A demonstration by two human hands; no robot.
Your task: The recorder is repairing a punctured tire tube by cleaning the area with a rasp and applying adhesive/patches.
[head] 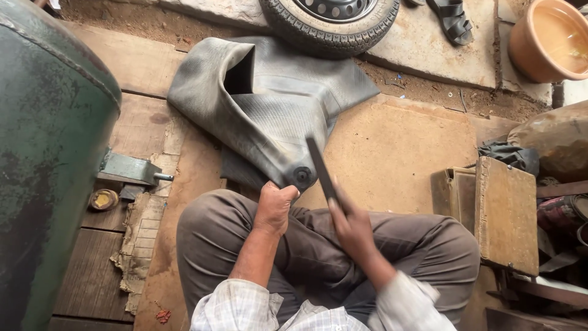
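Seated cross-legged on the wooden floor [92, 282], knees in grey trousers [318, 245] nearest the camera. Left hand [275, 205] closed in a fist around the near edge of the deflated inner tube [263, 104], pinning it against the left knee just beside the tube's round valve base [302, 175]. Right hand [349, 224] wrapped around the lower end of a flat dark rasp-like tool [320, 165], blade raised and slanting up to the left, its tip over the rubber right of the valve base; blurred, so exact kind of tool unclear.

Judged from this: tube already out of the tyre, fully flattened and folded, spread beyond the knees with one open fold gaping at its far left. Work on the rubber beside the valve base apparently in hand, likely roughening of the surface; no patch, glue or marked spot visible on the tube, so patching itself seemingly not yet done. Refitting and inflating also seemingly left.

Left of the tube, a big green metal tank [43, 153] with a small bracket at its foot. Right of the tube, a bare brown board, then a worn wooden box [505, 214] with a dark rag behind it. Beyond the tube, a tyre on its rim [331, 24] touching the tube's far edge, a black sandal [453, 21] on the stone slab, and an orange basin of water [551, 40] farthest right.
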